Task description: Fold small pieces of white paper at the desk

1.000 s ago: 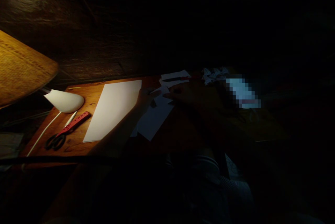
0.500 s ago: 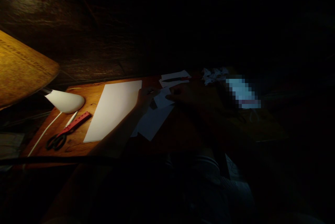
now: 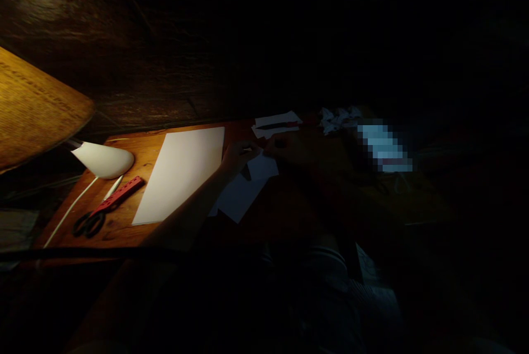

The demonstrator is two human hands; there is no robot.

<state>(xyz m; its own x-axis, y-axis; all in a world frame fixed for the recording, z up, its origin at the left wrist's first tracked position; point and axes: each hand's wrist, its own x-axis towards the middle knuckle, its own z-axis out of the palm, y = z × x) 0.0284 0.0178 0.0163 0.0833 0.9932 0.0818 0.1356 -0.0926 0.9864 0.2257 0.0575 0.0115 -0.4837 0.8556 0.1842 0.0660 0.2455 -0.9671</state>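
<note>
Since the left hand [image 3: 236,156] and right hand [image 3: 288,147] are both pinching its far end, the small paper [image 3: 264,167] sticks out my way.

Whites, amber, red

The held paper [image 3: 264,166] looks bluish white, the large sheet [image 3: 182,175] warm white. The lampshade [image 3: 37,114] is amber. Scissors handles [image 3: 88,225] are black, the dark-marked strip [image 3: 122,194] red, the tabletop [image 3: 149,144] knotty orange-brown.

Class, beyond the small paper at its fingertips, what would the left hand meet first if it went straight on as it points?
Most likely the left hand would meet the right hand, whose fingers lie just past its own by the small white paper. The dim light leaves depth unclear.
</note>
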